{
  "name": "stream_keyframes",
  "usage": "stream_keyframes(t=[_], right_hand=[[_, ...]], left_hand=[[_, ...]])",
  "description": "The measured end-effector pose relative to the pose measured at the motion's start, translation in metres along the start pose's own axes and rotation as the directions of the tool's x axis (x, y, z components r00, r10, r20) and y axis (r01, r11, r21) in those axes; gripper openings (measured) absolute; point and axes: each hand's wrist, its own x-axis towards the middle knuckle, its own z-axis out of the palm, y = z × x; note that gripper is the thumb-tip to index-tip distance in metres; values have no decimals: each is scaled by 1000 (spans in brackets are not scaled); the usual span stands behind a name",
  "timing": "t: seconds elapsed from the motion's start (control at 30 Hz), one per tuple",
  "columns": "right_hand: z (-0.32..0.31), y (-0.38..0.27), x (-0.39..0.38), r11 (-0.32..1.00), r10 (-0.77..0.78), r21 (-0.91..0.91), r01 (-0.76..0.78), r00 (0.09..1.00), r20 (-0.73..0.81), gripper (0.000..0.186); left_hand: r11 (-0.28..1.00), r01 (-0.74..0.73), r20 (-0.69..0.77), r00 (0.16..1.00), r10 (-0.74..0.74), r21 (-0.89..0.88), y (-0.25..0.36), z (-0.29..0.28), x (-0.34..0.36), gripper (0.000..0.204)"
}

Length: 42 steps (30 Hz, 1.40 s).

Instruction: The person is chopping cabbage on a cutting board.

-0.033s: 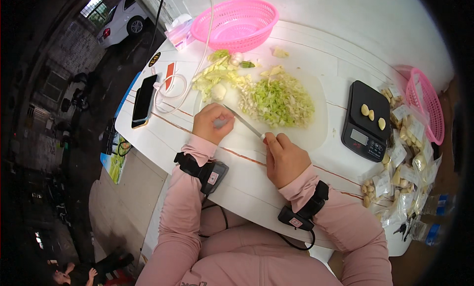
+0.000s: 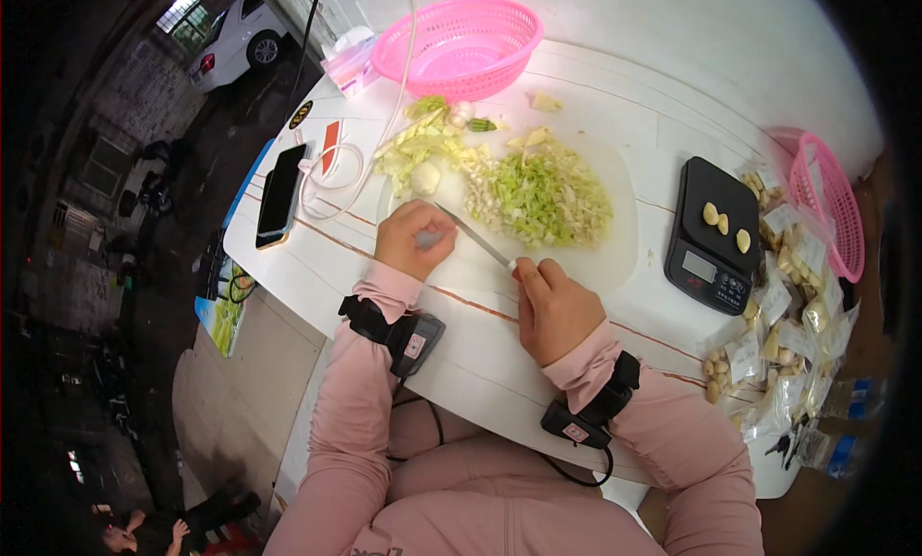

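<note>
My right hand (image 2: 559, 311) is closed round the handle of a knife (image 2: 475, 237). The blade slants up and left over a translucent white cutting board (image 2: 622, 253). Beside the knife's tip, my left hand (image 2: 411, 241) is closed, fingers curled in against the thumb; whatever lies inside them is hidden. A heap of chopped pale green leaf vegetable (image 2: 552, 201) covers the board's middle. Just beyond my left hand sits a whitish piece (image 2: 425, 179), with larger torn leaves (image 2: 413, 148) behind it. A white bulb (image 2: 461, 112) and a green stem end (image 2: 480, 126) lie farther back.
A black kitchen scale (image 2: 709, 239) bearing garlic cloves (image 2: 722, 224) stands at right, by several labelled clear bags (image 2: 783, 335) and a pink basket (image 2: 834, 205). Farther back are a large pink basket (image 2: 459, 52) and a tissue pack (image 2: 351, 66). A phone (image 2: 280, 196) and white cable (image 2: 331, 210) lie left.
</note>
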Motion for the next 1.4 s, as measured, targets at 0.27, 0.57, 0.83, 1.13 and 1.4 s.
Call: stream_keyframes(t=[0.27,0.57,0.83,1.13,1.4], right_hand=[[5,-6,-3,980,-51,-193,55,998,28,24],[6,2,-2,1000,23,16,-23,999,-24,18],[6,4,-2,1000,-29,10,30,999,-32,17],[4,2,0,996,-35,-78,39,998,59,19],[8,8,1,994,48,103,-42,997,-65,22]], left_hand=[[1000,15,5,1000,-15,10,0,2,0,8],[1000,25,-1,1000,-25,-5,1,1,-1,9],[999,35,2,999,-35,-18,0,1,-2,9],[998,31,23,999,-30,-50,3,1,0,9],[1000,-6,-8,1000,5,-10,1,3,-1,10]])
